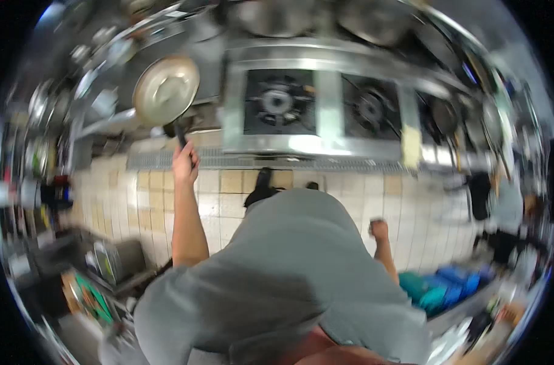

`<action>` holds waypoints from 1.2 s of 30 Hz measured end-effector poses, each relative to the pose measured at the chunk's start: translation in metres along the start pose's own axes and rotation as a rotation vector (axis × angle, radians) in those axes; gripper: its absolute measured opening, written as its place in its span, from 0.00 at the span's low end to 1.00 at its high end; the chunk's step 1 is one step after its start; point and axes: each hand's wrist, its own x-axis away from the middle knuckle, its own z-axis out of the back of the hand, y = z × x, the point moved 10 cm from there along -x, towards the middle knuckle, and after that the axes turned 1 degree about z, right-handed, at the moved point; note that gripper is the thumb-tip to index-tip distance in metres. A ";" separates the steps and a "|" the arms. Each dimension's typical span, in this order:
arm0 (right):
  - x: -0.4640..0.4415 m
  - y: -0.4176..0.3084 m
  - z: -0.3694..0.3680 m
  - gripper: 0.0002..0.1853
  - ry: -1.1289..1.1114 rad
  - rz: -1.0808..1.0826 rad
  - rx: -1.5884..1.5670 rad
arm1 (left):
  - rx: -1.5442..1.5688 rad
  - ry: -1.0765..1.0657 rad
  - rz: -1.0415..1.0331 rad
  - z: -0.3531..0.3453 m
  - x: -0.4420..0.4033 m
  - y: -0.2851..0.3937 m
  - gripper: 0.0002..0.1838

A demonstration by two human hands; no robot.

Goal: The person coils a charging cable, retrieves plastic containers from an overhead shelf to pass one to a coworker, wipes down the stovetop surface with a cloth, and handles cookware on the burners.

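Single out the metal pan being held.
The tan round metal pan: the left hand grips its dark handle; the grey round metal pans along the top are unheld.

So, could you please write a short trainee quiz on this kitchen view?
1. Which of the wearer's hands grips the handle of the raised pan?
2. True or false: a pan covers the left burner of the stove.
3. Fill in: the floor is laid with pale ____.

Key: 1. The left hand. 2. False; that burner is uncovered. 3. Tiles.
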 end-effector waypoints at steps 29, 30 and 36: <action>-0.255 0.153 0.170 0.35 0.166 -0.497 0.067 | -0.363 -0.327 0.462 -0.157 0.074 -0.180 0.16; -0.249 0.140 0.166 0.35 0.234 -0.501 0.055 | -0.352 -0.319 0.457 -0.151 0.073 -0.178 0.16; -0.261 -0.010 0.165 0.37 0.234 -0.447 -0.048 | -0.368 -0.191 0.478 -0.023 0.050 -0.174 0.34</action>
